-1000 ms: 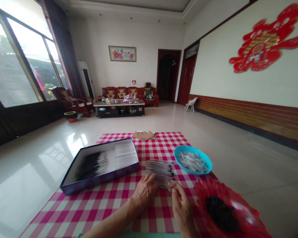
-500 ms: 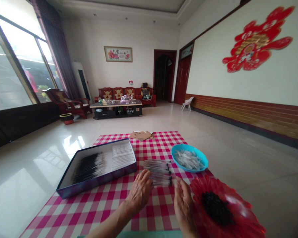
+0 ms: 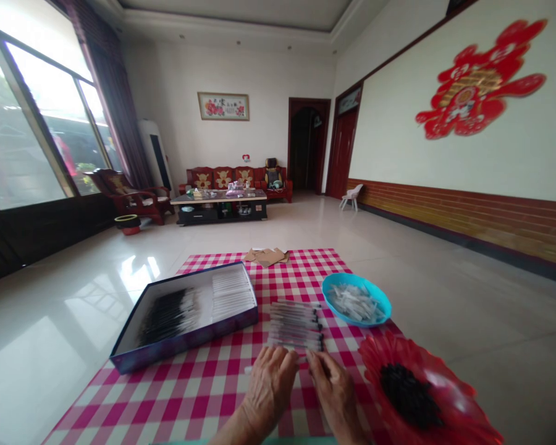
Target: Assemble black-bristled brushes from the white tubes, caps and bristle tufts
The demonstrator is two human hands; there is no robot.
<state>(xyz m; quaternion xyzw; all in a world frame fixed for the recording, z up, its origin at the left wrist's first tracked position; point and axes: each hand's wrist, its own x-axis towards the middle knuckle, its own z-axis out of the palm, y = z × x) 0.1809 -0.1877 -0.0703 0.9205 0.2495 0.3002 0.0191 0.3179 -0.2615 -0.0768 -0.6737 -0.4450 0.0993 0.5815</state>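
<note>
My left hand (image 3: 271, 386) is closed around a slim pen (image 3: 248, 369), whose pale end sticks out to the left. The fingers of my right hand (image 3: 333, 386) pinch at the pen's other end; my fingertips hide what exactly sits there. Just beyond both hands lies a row of clear-barrelled pens (image 3: 294, 324) with black ends pointing right. On the right, a red flower-shaped bowl (image 3: 458, 395) holds small black parts (image 3: 410, 395). Behind it stands a turquoise bowl (image 3: 327, 296) of translucent plastic pieces (image 3: 356, 301), perhaps caps.
At left is a shallow dark-blue box (image 3: 189, 340) with black-and-clear thin rods (image 3: 167, 316) and white sticks (image 3: 231, 289). Torn brown cardboard (image 3: 267, 256) lies at the far edge of the pink checked tablecloth (image 3: 167, 395). Beyond are a coffee table (image 3: 220, 207) and red sofa (image 3: 213, 176).
My left hand has moved from the row of pens towards me, with a pen now in it. My right hand has shifted left and met it at the pen's end.
</note>
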